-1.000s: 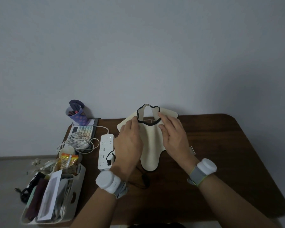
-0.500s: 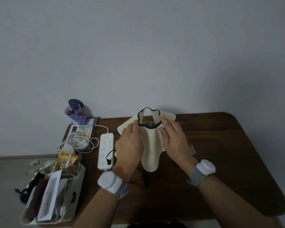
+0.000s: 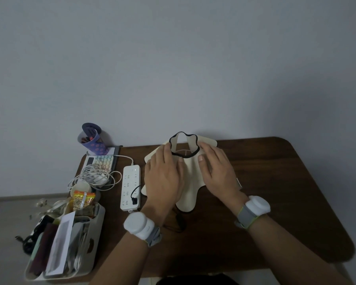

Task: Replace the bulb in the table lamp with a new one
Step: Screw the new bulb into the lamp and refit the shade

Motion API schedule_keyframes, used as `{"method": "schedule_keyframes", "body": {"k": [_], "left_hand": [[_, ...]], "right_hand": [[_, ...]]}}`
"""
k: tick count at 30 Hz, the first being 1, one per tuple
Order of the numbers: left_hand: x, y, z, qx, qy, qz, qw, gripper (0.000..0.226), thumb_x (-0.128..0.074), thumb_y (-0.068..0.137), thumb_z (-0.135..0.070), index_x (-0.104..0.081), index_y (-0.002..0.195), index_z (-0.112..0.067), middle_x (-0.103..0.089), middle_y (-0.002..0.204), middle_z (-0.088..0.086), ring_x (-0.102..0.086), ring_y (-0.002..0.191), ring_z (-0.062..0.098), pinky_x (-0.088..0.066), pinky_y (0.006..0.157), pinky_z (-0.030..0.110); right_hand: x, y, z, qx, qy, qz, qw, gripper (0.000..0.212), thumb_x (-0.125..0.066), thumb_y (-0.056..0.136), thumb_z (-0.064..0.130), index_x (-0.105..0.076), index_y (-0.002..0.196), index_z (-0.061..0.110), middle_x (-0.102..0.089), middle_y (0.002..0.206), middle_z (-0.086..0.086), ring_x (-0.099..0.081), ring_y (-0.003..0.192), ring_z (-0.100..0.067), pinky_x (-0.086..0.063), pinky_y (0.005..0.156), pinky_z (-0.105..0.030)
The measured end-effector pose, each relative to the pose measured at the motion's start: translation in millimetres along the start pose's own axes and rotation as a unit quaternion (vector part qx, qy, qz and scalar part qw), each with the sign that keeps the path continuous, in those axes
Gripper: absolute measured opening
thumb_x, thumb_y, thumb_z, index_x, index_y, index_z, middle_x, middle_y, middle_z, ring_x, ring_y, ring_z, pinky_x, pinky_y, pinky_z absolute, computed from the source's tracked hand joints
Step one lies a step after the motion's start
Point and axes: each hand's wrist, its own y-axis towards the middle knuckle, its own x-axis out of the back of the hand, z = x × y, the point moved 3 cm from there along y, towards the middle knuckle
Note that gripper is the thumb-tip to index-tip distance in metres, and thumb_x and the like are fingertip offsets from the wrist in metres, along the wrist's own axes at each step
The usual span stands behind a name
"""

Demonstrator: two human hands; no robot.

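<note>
A cream lampshade [image 3: 190,179] with a wavy, black-edged top opening stands in the middle of the brown table [image 3: 286,182]. My left hand [image 3: 163,177] grips its left side and my right hand [image 3: 216,169] grips its right side, fingertips near the black rim. Inside the opening a thin wire frame shows. The bulb and the lamp's base are hidden under the shade and my hands. A black cord [image 3: 178,225] trails from beneath the shade toward me.
A white power strip [image 3: 130,188] with a black plug in it lies left of the shade. Further left are a calculator, coiled white cable [image 3: 95,175], a purple pen cup [image 3: 92,138] and a white organizer tray [image 3: 90,254] at the table's left edge.
The shade has come down slightly between my hands, and my fingers have shifted lower on its sides. Both hands keep their hold.
</note>
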Motion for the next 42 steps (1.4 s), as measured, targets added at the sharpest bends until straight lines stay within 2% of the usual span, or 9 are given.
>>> {"method": "schedule_keyframes", "body": {"k": [7,13,17,21,26,30,35,38,42], "left_hand": [[-1,3,-13,-0.077,0.056,-0.056,0.994,0.075,-0.039,0.103,-0.064,-0.042,0.153,-0.007,-0.039,0.16,0.015,-0.03,0.152,0.034,-0.028,0.123,0.051],[-17,-2,-52,-0.168,0.061,-0.026,0.984,0.078,-0.035,0.104,-0.064,-0.034,0.158,-0.007,-0.02,0.169,0.018,-0.011,0.159,0.036,-0.017,0.125,0.06],[-37,-19,-89,-0.216,0.043,0.012,0.975,0.076,-0.033,0.105,-0.061,-0.03,0.16,-0.009,-0.017,0.171,0.016,-0.004,0.16,0.034,-0.016,0.126,0.059],[-69,-45,-130,-0.29,0.027,0.053,0.955,0.071,-0.028,0.107,-0.057,-0.03,0.16,-0.01,-0.018,0.17,0.014,-0.006,0.16,0.033,-0.015,0.126,0.058],[-122,-72,-153,-0.317,0.02,0.127,0.94,0.07,-0.029,0.106,-0.06,-0.029,0.157,-0.013,-0.021,0.168,0.011,-0.013,0.159,0.031,-0.013,0.128,0.052],[-163,-88,-148,-0.327,0.031,0.169,0.929,0.07,-0.037,0.103,-0.059,-0.033,0.155,-0.012,-0.03,0.165,0.012,-0.021,0.155,0.032,-0.018,0.126,0.048],[-209,-118,-148,-0.303,0.02,0.25,0.919,0.076,-0.056,0.096,-0.056,-0.031,0.154,-0.015,-0.038,0.162,0.01,-0.041,0.147,0.029,-0.044,0.113,0.046],[-230,-123,-146,-0.286,0.023,0.293,0.912,0.078,-0.061,0.095,-0.051,-0.027,0.157,-0.016,-0.038,0.162,0.009,-0.049,0.141,0.029,-0.051,0.107,0.046],[-257,-129,-150,-0.251,0.024,0.333,0.909,0.072,-0.066,0.094,-0.043,-0.035,0.154,-0.018,-0.044,0.158,0.007,-0.061,0.122,0.025,-0.057,0.089,0.037]], "right_hand": [[12,-8,-10,-0.004,-0.062,0.001,0.998,0.053,-0.039,0.109,0.038,-0.047,0.151,0.007,-0.049,0.152,-0.009,-0.042,0.143,-0.025,-0.033,0.119,-0.041],[35,-27,-41,-0.034,-0.123,0.056,0.99,0.062,-0.022,0.11,0.047,-0.025,0.163,0.016,-0.017,0.171,-0.005,-0.008,0.159,-0.019,-0.01,0.127,-0.054],[59,-50,-76,-0.071,-0.151,0.075,0.983,0.065,-0.019,0.108,0.052,-0.02,0.164,0.018,-0.009,0.173,-0.002,-0.003,0.159,-0.019,-0.007,0.127,-0.054],[81,-75,-111,-0.11,-0.157,0.092,0.977,0.063,-0.019,0.11,0.049,-0.023,0.163,0.017,-0.015,0.172,-0.005,-0.005,0.159,-0.018,-0.012,0.127,-0.052],[98,-109,-154,-0.153,-0.183,0.149,0.96,0.064,-0.015,0.109,0.054,-0.025,0.161,0.019,-0.019,0.17,-0.004,-0.008,0.158,-0.015,-0.017,0.127,-0.051],[99,-133,-175,-0.168,-0.208,0.2,0.943,0.068,-0.016,0.107,0.059,-0.027,0.161,0.019,-0.023,0.169,-0.005,-0.012,0.158,-0.018,-0.018,0.127,-0.048],[90,-167,-200,-0.171,-0.231,0.303,0.909,0.067,-0.014,0.106,0.057,-0.023,0.162,0.022,-0.02,0.17,-0.002,-0.006,0.159,-0.02,-0.011,0.128,-0.047],[83,-177,-204,-0.164,-0.237,0.341,0.895,0.061,-0.017,0.109,0.048,-0.022,0.163,0.022,-0.019,0.171,-0.003,-0.005,0.159,-0.023,-0.01,0.128,-0.048],[74,-195,-211,-0.169,-0.229,0.367,0.886,0.058,-0.023,0.111,0.042,-0.02,0.164,0.019,-0.02,0.17,-0.004,-0.006,0.159,-0.027,-0.009,0.128,-0.049]]}}
